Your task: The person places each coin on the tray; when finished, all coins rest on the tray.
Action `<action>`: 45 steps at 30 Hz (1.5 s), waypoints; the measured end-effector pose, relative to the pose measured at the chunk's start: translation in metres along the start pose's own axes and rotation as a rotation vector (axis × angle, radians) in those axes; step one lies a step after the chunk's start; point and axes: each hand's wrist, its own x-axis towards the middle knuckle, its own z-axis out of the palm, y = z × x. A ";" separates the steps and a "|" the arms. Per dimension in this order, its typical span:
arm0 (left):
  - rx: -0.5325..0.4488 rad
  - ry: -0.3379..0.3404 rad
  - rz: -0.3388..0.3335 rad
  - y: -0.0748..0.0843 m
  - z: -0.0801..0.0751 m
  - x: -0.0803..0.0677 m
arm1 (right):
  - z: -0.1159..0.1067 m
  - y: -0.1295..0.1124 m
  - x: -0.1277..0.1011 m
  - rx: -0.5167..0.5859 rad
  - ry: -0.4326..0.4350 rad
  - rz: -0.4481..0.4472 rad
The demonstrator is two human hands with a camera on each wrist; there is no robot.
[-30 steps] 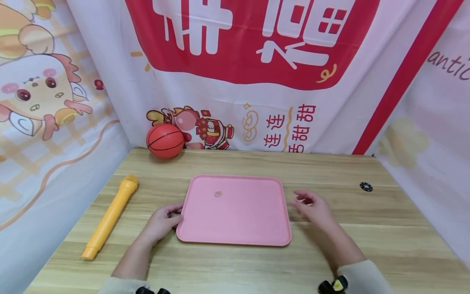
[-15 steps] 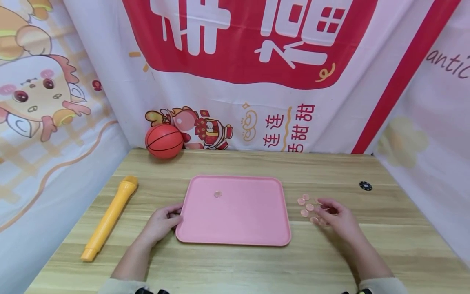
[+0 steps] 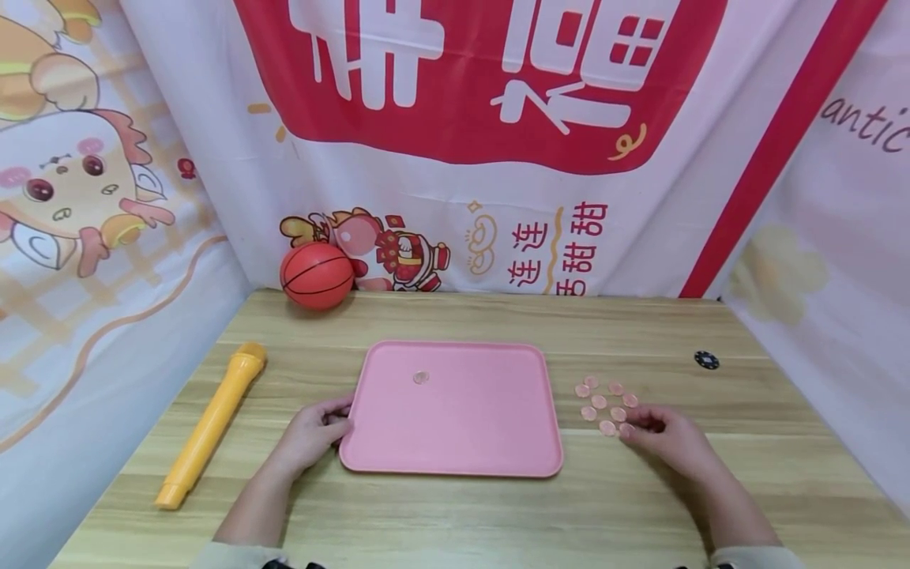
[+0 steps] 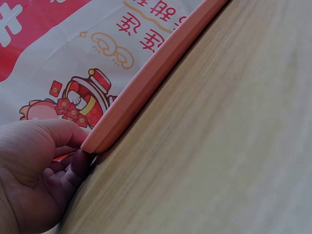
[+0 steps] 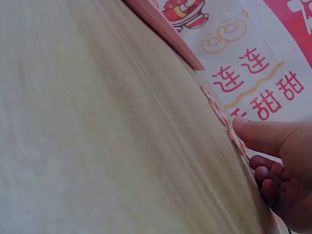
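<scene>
A pink tray (image 3: 455, 442) lies flat on the wooden table, bearing one small copper-coloured coin (image 3: 422, 378) in its upper left part. My left hand (image 3: 316, 433) holds the tray's left edge; the left wrist view shows the thumb at the tray's rim (image 4: 141, 90) and the other fingers curled below. To the right of the tray, several similar coins (image 3: 599, 401) lie spread in a loose group. My right hand (image 3: 668, 438) rests at the right side of that group, thumb and forefinger apart. Its thumb tip touches the nearest coin (image 3: 626, 430), as the right wrist view (image 5: 239, 144) coins also suggest.
A yellow toy microphone (image 3: 213, 423) lies on the left of the table (image 3: 455, 521). At the back left corner sits a red toy basketball (image 3: 317, 275). A black chip (image 3: 707, 360) lies far right. Printed cloth (image 3: 455, 182) hangs behind and at both sides.
My right hand has moved right and slightly down, away from the tray, and the coins now show spread on the table. The left hand stays at the tray's edge.
</scene>
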 end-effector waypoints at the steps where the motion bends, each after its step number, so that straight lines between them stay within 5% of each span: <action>1: -0.001 0.000 0.001 0.000 0.000 0.000 | 0.000 0.000 0.000 -0.013 -0.002 -0.001; 20: -0.005 0.005 -0.002 -0.001 0.001 0.000 | 0.001 -0.002 0.000 -0.061 0.019 0.028; 24: 0.000 0.006 0.004 -0.001 0.001 0.000 | 0.003 -0.004 0.000 0.053 0.021 0.033; 32: -0.003 0.002 0.007 -0.002 0.000 0.001 | 0.009 -0.028 0.007 0.477 -0.045 0.075; 35: -0.021 -0.004 0.011 -0.003 0.001 0.003 | 0.014 -0.041 0.013 0.547 -0.092 0.069; 45: 0.039 0.054 0.020 -0.002 0.004 0.001 | 0.042 -0.094 0.040 0.537 -0.127 -0.068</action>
